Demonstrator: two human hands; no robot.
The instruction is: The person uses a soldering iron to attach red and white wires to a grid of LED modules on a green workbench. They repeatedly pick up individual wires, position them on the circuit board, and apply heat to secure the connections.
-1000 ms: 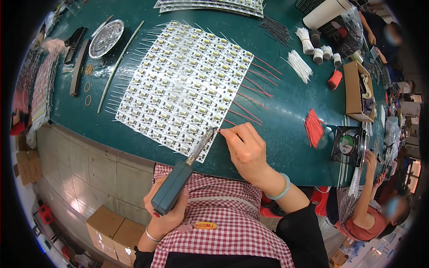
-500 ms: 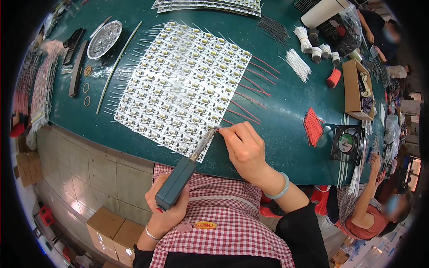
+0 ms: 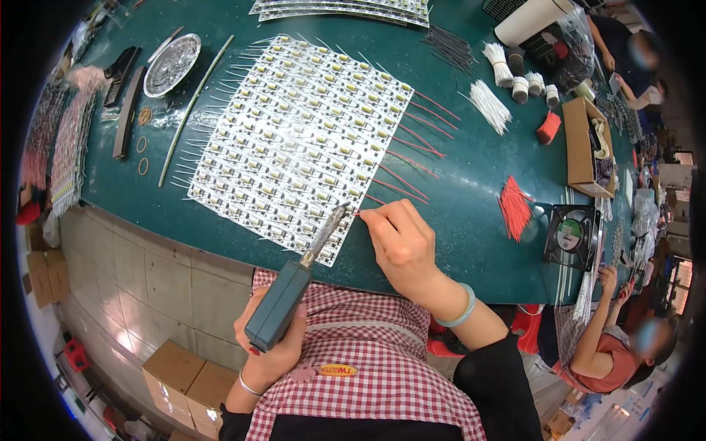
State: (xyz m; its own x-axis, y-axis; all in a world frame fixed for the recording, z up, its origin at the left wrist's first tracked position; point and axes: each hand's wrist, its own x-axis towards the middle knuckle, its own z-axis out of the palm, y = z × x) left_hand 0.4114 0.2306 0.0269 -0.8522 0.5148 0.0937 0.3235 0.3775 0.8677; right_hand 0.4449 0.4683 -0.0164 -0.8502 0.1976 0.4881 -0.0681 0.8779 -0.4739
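My left hand (image 3: 288,347) is wrapped round the dark green handle of a soldering iron (image 3: 276,307). The iron's tip points up and right, over the lower right corner of a large white circuit-board panel (image 3: 254,132) covered with rows of small yellowish parts. Just off that panel's right edge, my right hand (image 3: 403,246) pinches a short red wire (image 3: 358,214), most of it hidden by the fingers. Several red wires (image 3: 403,181) stick out from the panel's right edge above my right hand, and thin pale wires (image 3: 193,151) fringe the left edge.
Bundles of red wires (image 3: 515,209) and white wires (image 3: 489,106) lie to the right, near a black fan (image 3: 570,237) and a cardboard box (image 3: 579,147). A metal dish (image 3: 172,66) stands at the left. More panels (image 3: 342,10) are stacked behind. Another person (image 3: 599,349) sits at the right.
The soldering iron has drawn back down and left, its tip moving away from the red wire. My right hand has barely moved.
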